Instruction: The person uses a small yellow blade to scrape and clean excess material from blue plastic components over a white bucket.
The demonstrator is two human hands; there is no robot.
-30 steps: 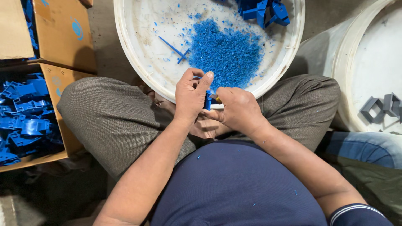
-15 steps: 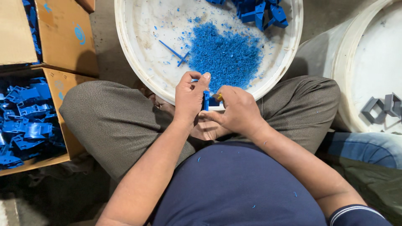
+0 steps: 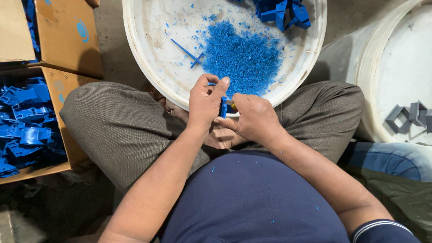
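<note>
My left hand grips a small blue plastic part over the near rim of a white basin. Close against it, my right hand is closed around a small tool with a yellow bit showing, its tip at the part. The two hands touch above my crossed legs. Inside the basin lies a heap of blue plastic shavings, a thin blue strip, and several blue parts at its far edge.
A cardboard box at my left holds several blue plastic parts. Another cardboard box stands behind it. A second white basin at my right holds grey plastic parts. Someone's blue-jeaned leg lies beside it.
Both hands stayed at the basin's rim; the blue part has turned slightly between the fingers. The camera view shifted a little.
</note>
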